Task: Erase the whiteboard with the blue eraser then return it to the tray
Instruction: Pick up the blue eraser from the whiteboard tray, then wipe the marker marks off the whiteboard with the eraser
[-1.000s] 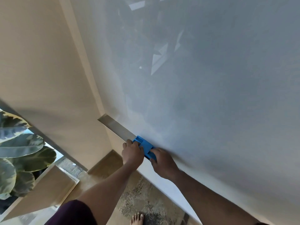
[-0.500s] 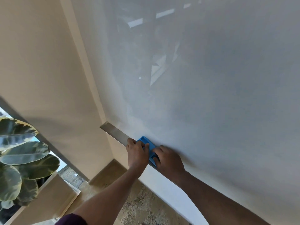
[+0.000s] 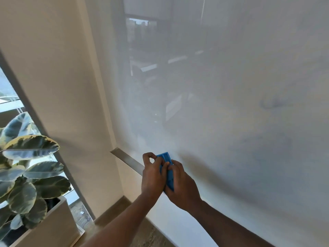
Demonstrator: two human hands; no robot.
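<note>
Both hands meet on the blue eraser (image 3: pixel 167 168) just above the metal tray (image 3: pixel 128 160) at the whiteboard's (image 3: pixel 231 86) lower left corner. The left hand (image 3: pixel 153 175) pinches the eraser's left side, the right hand (image 3: pixel 181 182) grips it from the right and below. Faint grey smudges mark the whiteboard up and right of the tray. A potted plant (image 3: pixel 30 168) stands well left of the tray.
</note>
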